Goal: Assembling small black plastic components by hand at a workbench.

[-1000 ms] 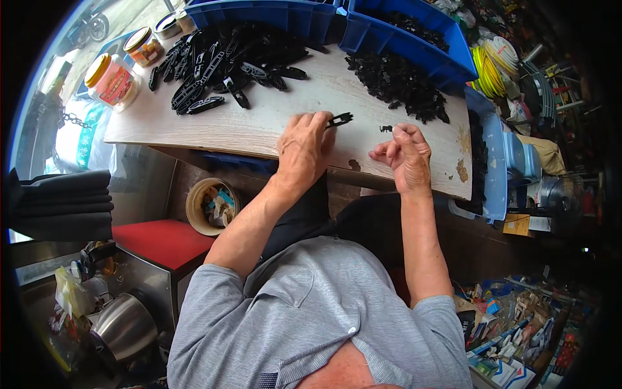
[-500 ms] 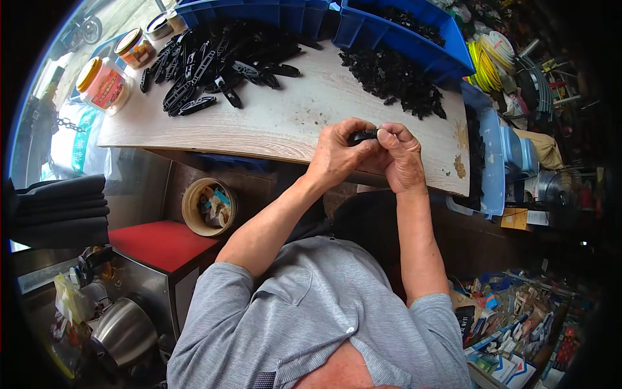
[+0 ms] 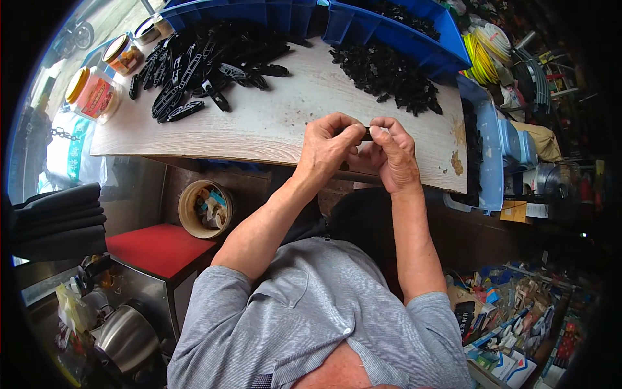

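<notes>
Matt black plastic part [image 3: 367, 133], wood-grain board [image 3: 272, 123]

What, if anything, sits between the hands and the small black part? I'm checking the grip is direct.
Nothing visible does. The left hand and right hand meet above the wooden board, fingertips pinching the small black part directly between them, though it is mostly hidden.

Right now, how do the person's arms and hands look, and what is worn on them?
Both forearms are bare. The left hand and right hand have no gloves; no rings or watch can be seen. Short grey sleeves of a polo-type shirt end near the elbows.
</notes>
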`<action>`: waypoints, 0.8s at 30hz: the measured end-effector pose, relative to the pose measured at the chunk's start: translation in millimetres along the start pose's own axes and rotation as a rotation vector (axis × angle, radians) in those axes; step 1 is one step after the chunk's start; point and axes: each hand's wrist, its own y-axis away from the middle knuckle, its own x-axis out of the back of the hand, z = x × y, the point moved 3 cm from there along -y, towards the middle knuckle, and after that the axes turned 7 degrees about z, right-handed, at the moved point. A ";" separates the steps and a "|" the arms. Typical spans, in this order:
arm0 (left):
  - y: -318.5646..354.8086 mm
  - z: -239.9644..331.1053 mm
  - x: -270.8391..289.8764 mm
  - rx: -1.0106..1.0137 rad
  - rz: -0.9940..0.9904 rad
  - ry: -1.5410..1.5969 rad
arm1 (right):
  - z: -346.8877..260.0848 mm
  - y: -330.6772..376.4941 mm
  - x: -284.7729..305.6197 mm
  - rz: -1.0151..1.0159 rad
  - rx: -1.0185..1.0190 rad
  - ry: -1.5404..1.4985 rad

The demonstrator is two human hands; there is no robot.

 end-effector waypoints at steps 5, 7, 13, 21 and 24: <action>5.3 4.6 -2.0 0.022 0.021 0.022 | -11.0 0.3 -0.7 -0.021 -0.071 0.154; 6.3 4.1 -2.5 0.039 0.001 0.034 | -10.5 3.4 -3.8 -0.066 -0.127 0.167; 2.4 8.4 -12.4 0.100 -0.131 0.048 | -1.5 5.6 6.5 0.057 0.035 0.135; -44.8 -0.6 -45.7 -0.786 0.128 -0.978 | -39.1 13.1 74.1 0.316 -0.101 0.111; -68.8 -14.7 -64.4 -0.903 0.067 -1.256 | -79.5 -1.8 131.0 0.538 0.017 0.061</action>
